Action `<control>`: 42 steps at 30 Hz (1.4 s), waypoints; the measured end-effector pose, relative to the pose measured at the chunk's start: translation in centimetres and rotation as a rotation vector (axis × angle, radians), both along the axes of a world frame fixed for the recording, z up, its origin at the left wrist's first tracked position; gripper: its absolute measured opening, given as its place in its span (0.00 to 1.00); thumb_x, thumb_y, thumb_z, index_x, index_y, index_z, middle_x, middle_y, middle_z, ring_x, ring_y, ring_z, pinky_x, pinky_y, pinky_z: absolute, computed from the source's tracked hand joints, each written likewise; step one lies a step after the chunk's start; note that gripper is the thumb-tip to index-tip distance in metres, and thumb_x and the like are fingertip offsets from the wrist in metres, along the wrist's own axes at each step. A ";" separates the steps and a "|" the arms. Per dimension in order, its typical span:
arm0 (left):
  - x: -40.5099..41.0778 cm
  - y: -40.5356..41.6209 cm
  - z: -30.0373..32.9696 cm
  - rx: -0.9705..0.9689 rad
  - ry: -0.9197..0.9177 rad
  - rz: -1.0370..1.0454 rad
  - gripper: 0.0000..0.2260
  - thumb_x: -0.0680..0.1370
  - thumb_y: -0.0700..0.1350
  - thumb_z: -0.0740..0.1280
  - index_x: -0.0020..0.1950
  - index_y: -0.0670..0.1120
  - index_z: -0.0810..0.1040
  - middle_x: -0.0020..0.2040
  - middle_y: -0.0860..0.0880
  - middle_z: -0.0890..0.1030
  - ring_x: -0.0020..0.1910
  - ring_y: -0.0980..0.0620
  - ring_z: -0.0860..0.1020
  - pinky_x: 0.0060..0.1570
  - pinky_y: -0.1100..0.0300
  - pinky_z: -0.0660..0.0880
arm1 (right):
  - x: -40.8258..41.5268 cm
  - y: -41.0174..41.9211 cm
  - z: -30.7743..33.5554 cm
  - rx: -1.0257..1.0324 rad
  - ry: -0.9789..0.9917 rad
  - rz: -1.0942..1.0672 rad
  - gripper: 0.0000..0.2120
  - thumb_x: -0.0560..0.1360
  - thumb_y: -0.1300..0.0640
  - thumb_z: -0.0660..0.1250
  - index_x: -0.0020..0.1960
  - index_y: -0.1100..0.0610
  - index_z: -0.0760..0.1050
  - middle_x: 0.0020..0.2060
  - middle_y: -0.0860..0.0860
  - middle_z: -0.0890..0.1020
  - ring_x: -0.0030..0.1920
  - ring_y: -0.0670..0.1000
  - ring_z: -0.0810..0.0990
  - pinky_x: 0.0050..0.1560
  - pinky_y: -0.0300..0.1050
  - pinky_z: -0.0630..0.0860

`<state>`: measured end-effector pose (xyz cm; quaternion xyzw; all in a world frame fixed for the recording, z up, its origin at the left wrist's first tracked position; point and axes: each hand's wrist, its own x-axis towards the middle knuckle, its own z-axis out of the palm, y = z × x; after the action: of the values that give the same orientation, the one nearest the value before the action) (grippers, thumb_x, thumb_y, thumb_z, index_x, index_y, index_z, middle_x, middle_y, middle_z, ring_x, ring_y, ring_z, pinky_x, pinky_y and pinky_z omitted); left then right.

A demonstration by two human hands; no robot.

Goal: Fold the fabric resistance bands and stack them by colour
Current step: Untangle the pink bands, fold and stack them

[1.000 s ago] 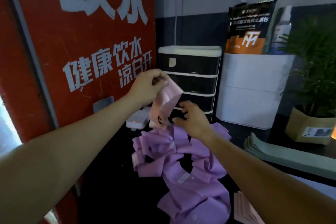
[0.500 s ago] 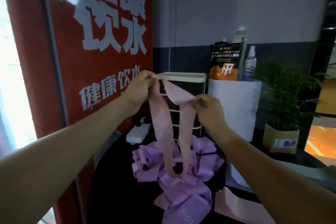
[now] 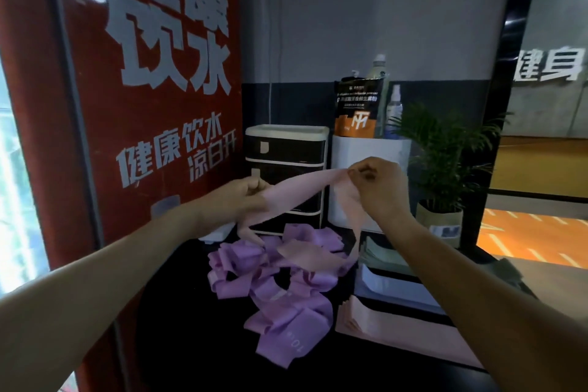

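Observation:
A pale pink band (image 3: 305,183) stretches between both hands above the dark table (image 3: 178,334). My left hand (image 3: 245,197) grips one end at the left, and my right hand (image 3: 372,184) pinches it at the upper right. The rest of the pink band hangs down from each hand and loops onto a tangled heap of purple bands (image 3: 280,293) lying on the table. A stack of folded pink bands (image 3: 391,325) lies at the right, partly behind my right forearm.
A red panel with white characters (image 3: 152,105) stands at the left. Behind the heap are a black drawer unit (image 3: 286,169), a white box (image 3: 369,156) holding a pouch and bottles, and a potted plant (image 3: 442,175). Pale green folded bands (image 3: 381,254) lie under my right arm.
My hands have drawn apart, the right one moving rightward, so the pink band now spans between them instead of hanging in a narrow loop. The camera has tilted up.

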<state>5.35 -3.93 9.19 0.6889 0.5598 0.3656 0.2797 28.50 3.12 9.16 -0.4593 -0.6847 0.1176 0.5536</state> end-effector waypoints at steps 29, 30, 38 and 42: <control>7.0 0.9 -2.1 0.135 -0.394 0.019 0.05 0.78 0.40 0.65 0.42 0.47 0.77 0.39 0.52 0.80 0.39 0.58 0.77 0.41 0.68 0.76 | 0.9 -4.0 -1.6 -0.377 0.287 0.570 0.12 0.74 0.71 0.62 0.43 0.56 0.80 0.39 0.56 0.81 0.43 0.54 0.75 0.47 0.45 0.73; 7.2 0.9 -2.1 0.145 -0.373 0.025 0.05 0.78 0.40 0.65 0.42 0.47 0.77 0.39 0.51 0.80 0.40 0.58 0.78 0.43 0.67 0.77 | 1.1 -4.0 -1.6 -0.408 0.323 0.583 0.12 0.74 0.70 0.62 0.43 0.57 0.80 0.40 0.58 0.80 0.44 0.55 0.75 0.49 0.47 0.72; 8.3 1.0 -1.9 0.137 -0.339 0.001 0.03 0.77 0.40 0.65 0.47 0.48 0.76 0.46 0.47 0.81 0.47 0.52 0.80 0.51 0.59 0.78 | 0.5 -4.4 -0.9 -0.304 0.215 0.460 0.09 0.75 0.67 0.65 0.39 0.57 0.77 0.40 0.58 0.80 0.43 0.55 0.78 0.53 0.56 0.77; 8.5 0.7 -1.4 0.071 -0.387 -0.030 0.05 0.75 0.40 0.67 0.49 0.48 0.76 0.50 0.45 0.81 0.50 0.48 0.80 0.53 0.53 0.78 | 0.6 -4.5 -0.1 -0.200 0.154 0.441 0.06 0.75 0.68 0.65 0.43 0.60 0.76 0.36 0.51 0.79 0.42 0.52 0.77 0.47 0.44 0.77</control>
<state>13.83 -3.18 7.82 0.6237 0.4719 0.5064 0.3631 29.09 -1.37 9.07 -0.3411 -0.7090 0.3372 0.5170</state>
